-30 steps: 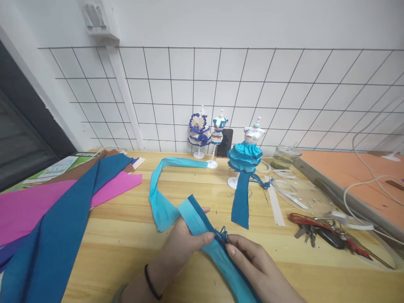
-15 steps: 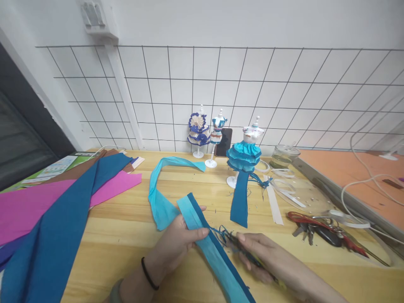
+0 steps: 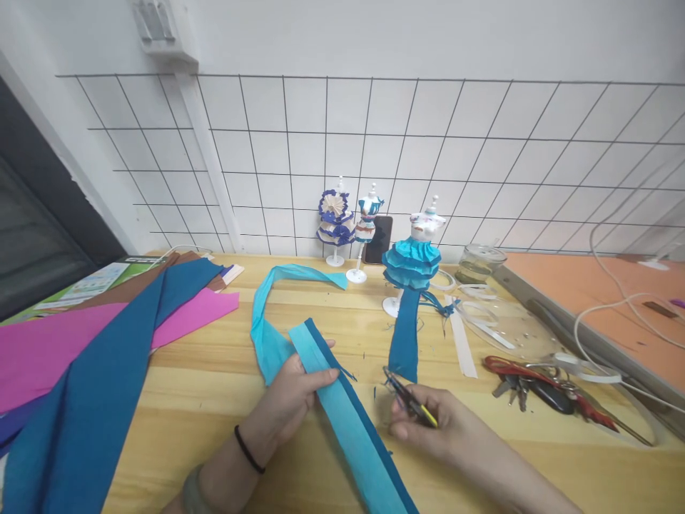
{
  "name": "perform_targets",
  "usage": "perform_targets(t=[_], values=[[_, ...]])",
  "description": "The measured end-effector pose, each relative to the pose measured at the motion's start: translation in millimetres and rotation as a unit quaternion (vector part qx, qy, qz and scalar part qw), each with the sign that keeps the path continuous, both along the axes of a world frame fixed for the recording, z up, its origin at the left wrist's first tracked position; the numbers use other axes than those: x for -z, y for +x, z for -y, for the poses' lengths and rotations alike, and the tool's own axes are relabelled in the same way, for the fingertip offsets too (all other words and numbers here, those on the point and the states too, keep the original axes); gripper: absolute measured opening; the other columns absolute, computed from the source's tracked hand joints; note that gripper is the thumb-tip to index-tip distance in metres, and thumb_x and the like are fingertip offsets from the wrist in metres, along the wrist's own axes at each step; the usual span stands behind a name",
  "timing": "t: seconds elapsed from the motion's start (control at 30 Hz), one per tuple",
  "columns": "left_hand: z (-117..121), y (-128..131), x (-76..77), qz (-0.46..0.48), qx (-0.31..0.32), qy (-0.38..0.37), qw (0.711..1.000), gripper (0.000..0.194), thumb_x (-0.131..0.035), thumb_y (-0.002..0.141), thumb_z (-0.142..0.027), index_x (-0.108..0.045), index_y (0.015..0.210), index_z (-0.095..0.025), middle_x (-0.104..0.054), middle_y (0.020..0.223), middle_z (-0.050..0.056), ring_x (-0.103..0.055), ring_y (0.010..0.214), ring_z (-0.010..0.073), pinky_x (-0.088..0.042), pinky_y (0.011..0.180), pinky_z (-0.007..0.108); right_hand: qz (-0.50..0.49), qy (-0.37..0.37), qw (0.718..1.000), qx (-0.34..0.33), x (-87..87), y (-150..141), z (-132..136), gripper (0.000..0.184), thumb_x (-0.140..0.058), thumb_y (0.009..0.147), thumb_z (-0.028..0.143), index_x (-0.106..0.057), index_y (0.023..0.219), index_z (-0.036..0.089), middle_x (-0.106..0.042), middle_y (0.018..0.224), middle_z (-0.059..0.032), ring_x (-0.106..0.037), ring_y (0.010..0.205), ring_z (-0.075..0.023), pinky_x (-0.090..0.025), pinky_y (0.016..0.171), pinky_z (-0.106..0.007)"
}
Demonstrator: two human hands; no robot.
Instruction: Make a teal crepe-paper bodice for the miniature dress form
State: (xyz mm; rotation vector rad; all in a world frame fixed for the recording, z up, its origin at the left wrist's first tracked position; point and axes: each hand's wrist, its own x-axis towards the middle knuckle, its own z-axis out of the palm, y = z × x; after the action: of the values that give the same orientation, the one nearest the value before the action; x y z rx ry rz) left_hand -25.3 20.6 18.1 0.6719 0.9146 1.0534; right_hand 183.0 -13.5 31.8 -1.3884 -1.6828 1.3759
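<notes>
My left hand is closed on a light-blue crepe paper strip, thumb on top and fingers beneath. A dark-blue band runs along the strip's right edge, with a thin loose sliver sticking out near my thumb. Apart from the strip on its right, my right hand grips small thread snips with dark blades and a yellow part on the handle. Beyond the snips, a dark-blue paper strip hangs down from a mini dress form in a ruffled turquoise skirt.
Two more mini dress forms and a phone stand by the wall. Left lie pink and blue crepe sheets. At right are keys, a glass jar and white tape. A turquoise paper length curves behind my left hand.
My right hand has pulled away from the strip to the right, and the snips have come into view. The blue scrap tangle is gone from the strip's edge. My left hand shifted slightly left.
</notes>
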Motion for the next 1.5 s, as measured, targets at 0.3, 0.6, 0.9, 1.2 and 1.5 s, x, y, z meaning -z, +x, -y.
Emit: perform_targets(t=[0.3,0.6,0.9,1.2,1.5], values=[[-1,-1,3.2,0.006,0.023,0.026,0.999,0.041,-0.070,0.064,-0.010,-0.055,0.102,-0.016,-0.069,0.093,0.007,-0.064,0.085,0.0215,-0.052,0.075,0.033,-0.009,0.007,0.999,-0.032,4.2,-12,10,0.004,-0.053,0.069,0.013,-0.054,0.069,0.017,-0.057,0.064,0.0021,-0.053,0.065,-0.0137,-0.041,0.063,-0.023],[-3,-2,10.2,0.013,0.000,0.041,0.999,0.051,-0.073,0.062,-0.010,-0.053,0.109,-0.016,-0.068,0.097,0.006,-0.063,0.090,0.0212,-0.051,0.077,0.031,-0.007,-0.052,0.999,0.015,9.9,-12,4,0.015,-0.051,0.061,0.008,-0.049,0.072,0.018,-0.055,0.060,0.0043,-0.052,0.060,-0.0123,-0.041,0.061,-0.023],[-6,-5,6.4,0.013,-0.029,0.053,0.998,0.054,-0.072,0.064,-0.012,-0.048,0.113,-0.015,-0.068,0.096,0.009,-0.062,0.088,0.0214,-0.050,0.079,0.035,-0.023,-0.105,0.994,0.024,6.6,-5,3,0.016,-0.053,0.061,0.009,-0.047,0.073,0.018,-0.060,0.059,0.0029,-0.055,0.061,-0.0130,-0.040,0.062,-0.023],[-5,-3,4.4,0.020,-0.015,0.041,0.999,0.052,-0.071,0.065,-0.014,-0.051,0.112,-0.017,-0.068,0.099,0.009,-0.064,0.088,0.0237,-0.050,0.079,0.038,0.024,0.072,0.986,0.148,11.1,5,-6,0.020,-0.060,0.068,0.029,-0.053,0.084,0.019,-0.063,0.088,-0.0058,-0.056,0.078,-0.0206,-0.042,0.064,-0.027],[9,10,4.7,0.002,0.046,0.043,0.998,0.045,-0.076,0.058,-0.016,-0.059,0.099,-0.017,-0.067,0.102,0.009,-0.060,0.098,0.0269,-0.047,0.084,0.039,-0.026,-0.031,0.998,0.038,3.6,-8,7,0.037,-0.036,0.085,0.050,-0.052,0.076,0.018,-0.049,0.058,0.0029,-0.046,0.055,-0.0117,-0.034,0.050,-0.021]])
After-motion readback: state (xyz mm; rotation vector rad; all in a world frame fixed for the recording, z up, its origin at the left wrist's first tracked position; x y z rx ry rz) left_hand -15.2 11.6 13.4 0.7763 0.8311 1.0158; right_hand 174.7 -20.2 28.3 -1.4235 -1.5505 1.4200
